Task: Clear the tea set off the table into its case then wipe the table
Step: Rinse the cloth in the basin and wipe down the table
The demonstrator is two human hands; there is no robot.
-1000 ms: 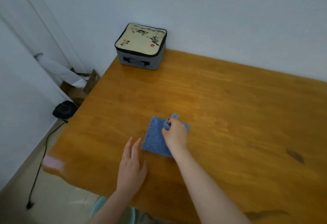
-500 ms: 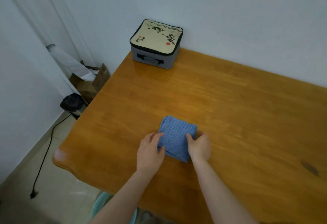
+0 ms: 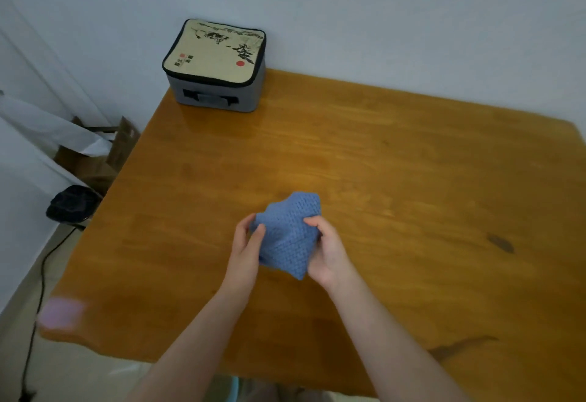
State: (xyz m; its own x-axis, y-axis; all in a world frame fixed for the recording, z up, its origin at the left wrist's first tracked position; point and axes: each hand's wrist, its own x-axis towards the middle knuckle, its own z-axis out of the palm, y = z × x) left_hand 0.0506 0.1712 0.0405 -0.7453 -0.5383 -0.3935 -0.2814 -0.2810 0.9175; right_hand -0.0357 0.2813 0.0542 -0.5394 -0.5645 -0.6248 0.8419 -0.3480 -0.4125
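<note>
Scanning from the left: off the table, on the floor, a black object (image 3: pixel 71 203) with a cable (image 3: pixel 41 274) trailing toward the near side. Not part of the job.

Case (image 3: pixel 215 65) sits at the far left corner of the table (image 3: pixel 412 154), lid down, handle side facing the person. No cups, pot or tray visible anywhere on the wood. Judgement: clearing step done, tea set packed away.

Near edge, left of centre: left hand (image 3: pixel 245 252) pinches the left edge of the blue cloth (image 3: pixel 288 236) between thumb and fingertips. Cloth is bunched, held up between both hands, apparently off the surface; one corner hangs down toward the near edge. Right hand (image 3: pixel 328 249) has its fingers curled round the cloth's right side.

Further right: dark marks (image 3: pixel 501 243) on the wood toward the right edge. Stain or grain, cannot tell.

Judgement: wiping step is in hand, but the cloth is not on the wood at this moment; it looks like it is being regathered. How much surface is already wiped cannot be told. Left to do: bring the cloth down and pass it across the top.
</note>
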